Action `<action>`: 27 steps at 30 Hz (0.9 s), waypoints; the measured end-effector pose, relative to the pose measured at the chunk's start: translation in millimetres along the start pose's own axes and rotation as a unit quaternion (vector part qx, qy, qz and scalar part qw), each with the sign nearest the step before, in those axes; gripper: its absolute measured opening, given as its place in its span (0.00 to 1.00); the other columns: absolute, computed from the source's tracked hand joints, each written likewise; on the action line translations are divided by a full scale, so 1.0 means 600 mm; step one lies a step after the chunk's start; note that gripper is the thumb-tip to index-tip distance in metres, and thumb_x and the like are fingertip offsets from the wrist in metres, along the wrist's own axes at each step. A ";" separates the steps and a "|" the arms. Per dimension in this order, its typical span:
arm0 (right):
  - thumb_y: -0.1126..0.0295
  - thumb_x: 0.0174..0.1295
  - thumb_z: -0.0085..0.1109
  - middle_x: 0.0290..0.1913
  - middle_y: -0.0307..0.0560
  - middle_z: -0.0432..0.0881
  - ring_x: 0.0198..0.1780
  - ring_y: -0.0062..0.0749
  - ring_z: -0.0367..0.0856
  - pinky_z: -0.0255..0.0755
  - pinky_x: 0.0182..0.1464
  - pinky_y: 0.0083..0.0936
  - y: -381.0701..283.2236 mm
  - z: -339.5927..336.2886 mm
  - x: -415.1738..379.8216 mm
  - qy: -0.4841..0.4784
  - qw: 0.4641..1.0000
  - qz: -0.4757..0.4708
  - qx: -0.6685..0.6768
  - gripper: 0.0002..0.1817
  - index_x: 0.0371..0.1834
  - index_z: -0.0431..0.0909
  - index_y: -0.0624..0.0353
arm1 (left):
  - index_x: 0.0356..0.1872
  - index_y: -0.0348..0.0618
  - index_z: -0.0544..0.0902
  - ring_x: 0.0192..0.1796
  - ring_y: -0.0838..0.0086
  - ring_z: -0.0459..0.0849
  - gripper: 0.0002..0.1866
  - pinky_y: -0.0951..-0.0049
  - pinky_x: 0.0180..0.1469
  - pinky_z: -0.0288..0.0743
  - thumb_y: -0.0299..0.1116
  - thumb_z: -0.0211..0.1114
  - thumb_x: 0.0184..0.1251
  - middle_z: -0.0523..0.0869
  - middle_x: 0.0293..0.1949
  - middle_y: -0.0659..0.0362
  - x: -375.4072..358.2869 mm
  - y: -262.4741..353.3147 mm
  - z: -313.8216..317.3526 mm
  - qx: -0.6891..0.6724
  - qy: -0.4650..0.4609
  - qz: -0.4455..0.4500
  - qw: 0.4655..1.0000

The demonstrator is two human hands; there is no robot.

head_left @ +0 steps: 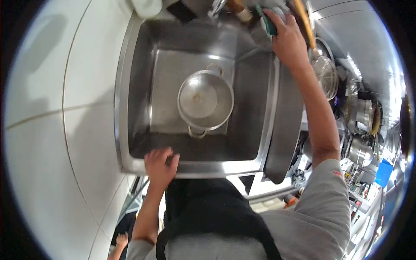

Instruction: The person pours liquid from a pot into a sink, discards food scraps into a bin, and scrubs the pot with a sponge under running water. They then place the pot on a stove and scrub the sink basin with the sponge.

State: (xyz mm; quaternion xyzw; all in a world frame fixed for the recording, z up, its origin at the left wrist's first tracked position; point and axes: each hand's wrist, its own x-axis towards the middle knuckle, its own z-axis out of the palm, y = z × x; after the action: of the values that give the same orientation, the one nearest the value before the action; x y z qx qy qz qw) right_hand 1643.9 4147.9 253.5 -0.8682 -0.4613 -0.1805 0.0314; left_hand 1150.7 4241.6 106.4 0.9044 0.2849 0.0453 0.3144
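A metal two-handled pot (204, 100) sits upright inside the steel sink (138, 91), a small brownish mark on its inner bottom. At the far right corner of the sink, my right hand (289, 41) is closed on a green scouring pad (269, 25). Something greyish and rounded shows beside its fingers; I cannot make out what it is. My left hand (160, 168) is at the sink's front rim, thumb apart from the fingers, with nothing visible in it.
A faucet (216, 8) and a white container (146, 6) stand behind the sink. Strainers (325, 76) hang to the right, with pots (360, 149) beyond. White tiles (89, 65) line the left. Another person's hand (121, 239) shows at lower left.
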 end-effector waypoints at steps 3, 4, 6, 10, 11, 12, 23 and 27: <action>0.80 0.63 0.53 0.57 0.63 0.79 0.56 0.60 0.84 0.81 0.57 0.48 -0.112 0.029 -0.081 -0.116 0.989 -0.021 0.087 0.36 0.76 0.66 0.40 | 0.54 0.46 0.83 0.57 0.55 0.85 0.23 0.52 0.62 0.72 0.46 0.76 0.62 0.89 0.51 0.54 0.050 0.007 0.028 -0.135 -0.060 -0.119 0.982; 0.80 0.64 0.53 0.57 0.63 0.79 0.56 0.59 0.85 0.82 0.55 0.48 -0.143 0.060 -0.117 -0.175 0.978 -0.016 0.116 0.36 0.77 0.64 0.41 | 0.59 0.46 0.82 0.62 0.55 0.84 0.28 0.52 0.67 0.71 0.49 0.76 0.63 0.87 0.58 0.52 0.075 0.015 0.048 -0.242 -0.056 -0.189 0.950; 0.78 0.60 0.58 0.57 0.63 0.82 0.58 0.59 0.84 0.80 0.58 0.49 -0.217 0.136 -0.183 -0.404 0.910 0.009 0.093 0.36 0.76 0.66 0.47 | 0.73 0.44 0.70 0.72 0.56 0.74 0.40 0.54 0.77 0.58 0.59 0.69 0.70 0.74 0.74 0.50 0.125 -0.012 0.145 -0.388 -0.091 -0.384 0.833; 0.56 0.68 0.57 0.61 0.66 0.83 0.60 0.63 0.83 0.78 0.60 0.53 -0.366 0.300 -0.348 -0.538 0.795 0.085 0.265 0.25 0.66 0.79 0.54 | 0.80 0.45 0.61 0.76 0.52 0.68 0.50 0.47 0.78 0.54 0.70 0.64 0.68 0.68 0.77 0.47 0.182 -0.017 0.269 -0.495 -0.206 -0.544 0.645; 0.54 0.68 0.56 0.63 0.67 0.81 0.61 0.64 0.82 0.76 0.61 0.52 -0.384 0.320 -0.359 -0.556 0.773 0.098 0.288 0.25 0.63 0.81 0.56 | 0.80 0.44 0.61 0.75 0.52 0.69 0.52 0.47 0.78 0.56 0.71 0.64 0.67 0.69 0.77 0.46 0.187 -0.029 0.287 -0.518 -0.199 -0.556 0.619; 0.52 0.68 0.56 0.64 0.68 0.80 0.62 0.65 0.81 0.75 0.63 0.52 -0.398 0.333 -0.375 -0.577 0.747 0.114 0.309 0.26 0.60 0.83 0.57 | 0.80 0.44 0.60 0.75 0.51 0.70 0.53 0.46 0.77 0.57 0.72 0.64 0.66 0.69 0.76 0.46 0.194 -0.037 0.298 -0.539 -0.191 -0.567 0.593; 0.47 0.71 0.54 0.63 0.58 0.82 0.68 0.51 0.77 0.68 0.67 0.52 -0.358 0.350 -0.489 -0.666 0.701 0.138 0.213 0.25 0.59 0.87 0.50 | 0.61 0.30 0.80 0.59 0.49 0.86 0.53 0.55 0.62 0.78 0.72 0.77 0.49 0.86 0.58 0.43 0.224 -0.067 0.278 -0.232 -0.143 -0.412 0.870; 0.42 0.73 0.50 0.67 0.55 0.79 0.70 0.53 0.75 0.66 0.70 0.50 -0.362 0.257 -0.488 -0.647 0.724 0.078 0.226 0.27 0.62 0.85 0.44 | 0.55 0.32 0.84 0.57 0.52 0.88 0.50 0.58 0.59 0.79 0.72 0.78 0.46 0.89 0.52 0.44 0.241 -0.049 0.238 -0.196 -0.108 -0.327 0.918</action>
State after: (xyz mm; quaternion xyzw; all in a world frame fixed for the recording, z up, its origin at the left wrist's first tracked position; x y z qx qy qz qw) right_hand 1362.0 4075.0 -14.8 -0.7738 -0.3275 0.5383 -0.0653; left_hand 1294.2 4261.8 -39.2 0.6803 0.5147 -0.1035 0.5114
